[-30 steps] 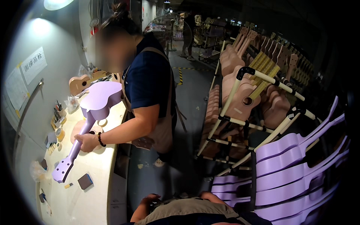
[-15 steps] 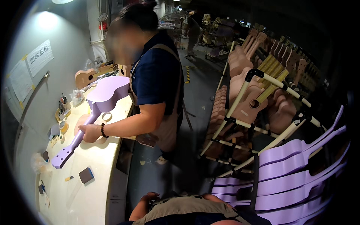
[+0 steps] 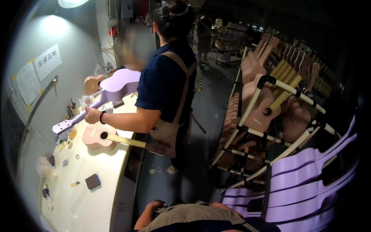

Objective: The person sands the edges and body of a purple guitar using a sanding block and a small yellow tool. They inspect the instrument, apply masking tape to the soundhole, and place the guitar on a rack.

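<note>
My left hand (image 3: 156, 203) is low at the front edge of my tan apron (image 3: 189, 217), close to my waist. Its fingers are mostly hidden, and I see nothing held in it. Of my right arm only a piece shows at the apron's other side; the right hand is hidden. To my left a co-worker in a navy shirt and apron grips the neck of a lilac ukulele (image 3: 120, 84) with one hand (image 3: 92, 115). A bare-wood ukulele (image 3: 97, 136) lies on the pale workbench (image 3: 98, 205), its neck sticking out past the edge.
On the bench are a dark sanding block (image 3: 92, 181), tape rolls (image 3: 72, 133), a plastic bag (image 3: 45, 167) and small tools. A tube-frame rack (image 3: 251, 112) of wooden ukuleles stands right. Nearer are stacked lilac bodies (image 3: 291, 181). Grey floor (image 3: 162, 185) lies between.
The co-worker has turned away from me and carried the lilac ukulele farther back over the bench, uncovering the wooden one. My view has shifted slightly; my arms stay at my waist.
</note>
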A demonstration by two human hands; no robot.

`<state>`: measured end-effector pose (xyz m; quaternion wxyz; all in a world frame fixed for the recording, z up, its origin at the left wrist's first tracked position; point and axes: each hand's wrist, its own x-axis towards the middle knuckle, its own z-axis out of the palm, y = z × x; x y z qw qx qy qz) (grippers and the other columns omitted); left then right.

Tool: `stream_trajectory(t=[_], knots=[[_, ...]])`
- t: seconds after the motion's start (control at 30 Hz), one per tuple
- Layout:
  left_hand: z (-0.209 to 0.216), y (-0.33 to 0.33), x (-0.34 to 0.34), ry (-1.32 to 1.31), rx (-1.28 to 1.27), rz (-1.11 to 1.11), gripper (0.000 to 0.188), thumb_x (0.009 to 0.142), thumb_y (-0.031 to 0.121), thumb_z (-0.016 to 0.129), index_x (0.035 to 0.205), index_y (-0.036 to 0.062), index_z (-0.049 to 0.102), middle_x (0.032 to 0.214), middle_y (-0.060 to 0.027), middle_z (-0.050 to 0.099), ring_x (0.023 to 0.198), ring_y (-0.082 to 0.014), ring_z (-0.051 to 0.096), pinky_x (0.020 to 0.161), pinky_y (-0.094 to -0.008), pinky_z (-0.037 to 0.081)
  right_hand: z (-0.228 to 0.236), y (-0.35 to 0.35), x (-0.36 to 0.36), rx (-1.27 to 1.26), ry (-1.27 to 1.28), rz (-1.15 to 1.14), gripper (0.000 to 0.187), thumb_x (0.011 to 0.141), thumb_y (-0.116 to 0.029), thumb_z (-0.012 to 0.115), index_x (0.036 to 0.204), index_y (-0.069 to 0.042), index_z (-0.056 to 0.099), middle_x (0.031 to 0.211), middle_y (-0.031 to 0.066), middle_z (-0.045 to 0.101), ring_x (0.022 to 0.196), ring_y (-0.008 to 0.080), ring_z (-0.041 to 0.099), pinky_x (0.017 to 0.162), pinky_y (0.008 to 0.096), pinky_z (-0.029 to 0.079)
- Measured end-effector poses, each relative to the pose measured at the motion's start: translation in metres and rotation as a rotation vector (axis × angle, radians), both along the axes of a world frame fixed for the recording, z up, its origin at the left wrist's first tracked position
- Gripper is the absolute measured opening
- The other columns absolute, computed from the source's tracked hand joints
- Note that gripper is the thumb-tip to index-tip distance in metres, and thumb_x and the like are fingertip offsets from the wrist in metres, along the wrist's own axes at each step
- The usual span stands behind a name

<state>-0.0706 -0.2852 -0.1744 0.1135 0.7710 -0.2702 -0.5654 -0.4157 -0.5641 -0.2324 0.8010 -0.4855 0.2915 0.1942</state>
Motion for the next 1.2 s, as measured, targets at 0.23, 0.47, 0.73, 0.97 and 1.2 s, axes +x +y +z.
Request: stream_trajectory(t=[0.23, 0.47, 0.73, 0.97, 1.2], knots=[[0.012, 0.009, -0.006, 0.107, 0.098, 0.366, 0.047, 0.083, 0.04, 0.054, 0.114, 0.0044, 0.057, 0.112, -0.0081, 0.059, 0.099, -0.0204, 0.056, 0.083, -0.0348, 0.043, 0.111, 0.02, 0.019, 0.091, -0.177, -0.046, 0.035, 0.09, -0.03, 0.048, 0.114, -0.006, 0.055, 0.103, 0.0098, 0.061, 0.087, 0.0166, 0.057, 0.077, 0.0306, 0.045], [0.002, 0.008, -0.013, 0.121, 0.099, 0.351, 0.05, 0.082, 0.043, 0.054, 0.113, 0.0039, 0.057, 0.108, -0.0073, 0.061, 0.097, -0.0196, 0.057, 0.08, -0.0356, 0.043, 0.0, 0.009, -0.007, -0.557, 0.004, 0.319, 0.035, 0.092, -0.031, 0.044, 0.113, -0.007, 0.057, 0.104, 0.0146, 0.061, 0.084, 0.0215, 0.059, 0.074, 0.032, 0.046], [-0.003, 0.019, -0.015, 0.162, 0.154, 0.422, 0.042, 0.085, 0.035, 0.054, 0.108, 0.0004, 0.06, 0.104, -0.0079, 0.063, 0.092, -0.0174, 0.059, 0.079, -0.03, 0.044, -0.006, 0.014, 0.012, -0.635, 0.422, 0.322, 0.048, 0.086, -0.05, 0.045, 0.102, -0.008, 0.062, 0.097, 0.0175, 0.062, 0.083, 0.0272, 0.06, 0.073, 0.0351, 0.046], [0.013, 0.019, -0.019, 0.227, 0.15, 0.5, 0.045, 0.086, 0.035, 0.053, 0.114, 0.0005, 0.055, 0.107, -0.0078, 0.062, 0.096, -0.0182, 0.058, 0.082, -0.0305, 0.044, -0.014, 0.014, 0.004, -0.594, 0.314, 0.274, 0.045, 0.087, -0.048, 0.045, 0.103, -0.01, 0.062, 0.098, 0.0165, 0.062, 0.085, 0.0264, 0.059, 0.075, 0.0342, 0.045], [0.017, 0.02, -0.021, 0.235, 0.135, 0.5, 0.043, 0.084, 0.03, 0.057, 0.115, -0.0004, 0.055, 0.108, -0.0093, 0.061, 0.097, -0.0199, 0.058, 0.082, -0.0299, 0.045, -0.013, 0.015, 0.0, -0.573, 0.328, 0.305, 0.043, 0.087, -0.047, 0.045, 0.104, -0.011, 0.062, 0.098, 0.0154, 0.062, 0.086, 0.0252, 0.059, 0.075, 0.0333, 0.045]])
